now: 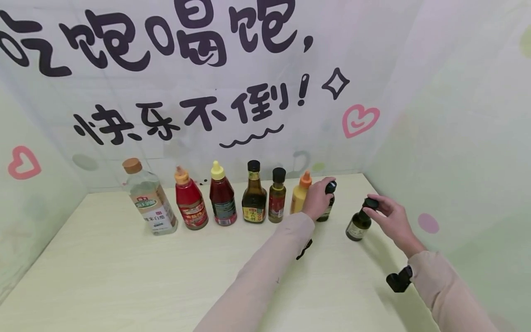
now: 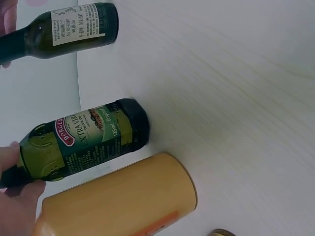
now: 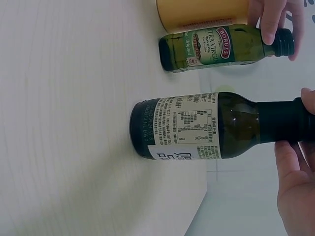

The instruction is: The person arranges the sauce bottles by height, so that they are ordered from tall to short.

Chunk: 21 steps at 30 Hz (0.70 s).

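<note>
My left hand (image 1: 318,199) grips the neck of a small green olive oil bottle (image 2: 83,140), just below its dark cap. That bottle stands upright at the right end of a row, close beside a yellow squeeze bottle (image 1: 299,196) with an orange tip. Farther right, my right hand (image 1: 392,219) pinches the black neck and cap of a dark glass bottle (image 3: 182,125) with a white printed label. In the head view this dark bottle leans slightly, its base at the tabletop. A gap separates the two held bottles.
Leftward along the back wall stand a slim bottle with a red label (image 1: 277,198), a black-capped sauce bottle (image 1: 254,198), a yellow-tipped dark red bottle (image 1: 223,198), a red squeeze bottle (image 1: 191,203) and a clear vinegar bottle (image 1: 152,203). A side wall (image 1: 456,138) rises at right.
</note>
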Motion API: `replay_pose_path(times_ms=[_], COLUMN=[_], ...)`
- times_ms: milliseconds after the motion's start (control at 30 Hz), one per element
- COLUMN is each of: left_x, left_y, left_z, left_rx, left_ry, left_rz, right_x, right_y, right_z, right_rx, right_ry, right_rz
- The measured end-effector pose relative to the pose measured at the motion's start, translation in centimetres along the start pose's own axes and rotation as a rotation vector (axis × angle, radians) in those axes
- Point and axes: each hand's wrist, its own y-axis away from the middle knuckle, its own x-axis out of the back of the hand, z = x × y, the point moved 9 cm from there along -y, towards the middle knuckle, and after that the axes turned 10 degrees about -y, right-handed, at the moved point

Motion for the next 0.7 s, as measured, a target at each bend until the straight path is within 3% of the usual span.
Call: replay_pose_path(times_ms=[700], left_x=[-0.26], left_y=[0.25], left_z=[-0.46], left_rx=[-0.007], left_ry=[0.02], left_rz=[-0.018], right_x=[-0.26], right_y=[0.31], right_z=[0.2], right_rx=[-0.025], right_ry=[-0.035], right_rz=[0.024])
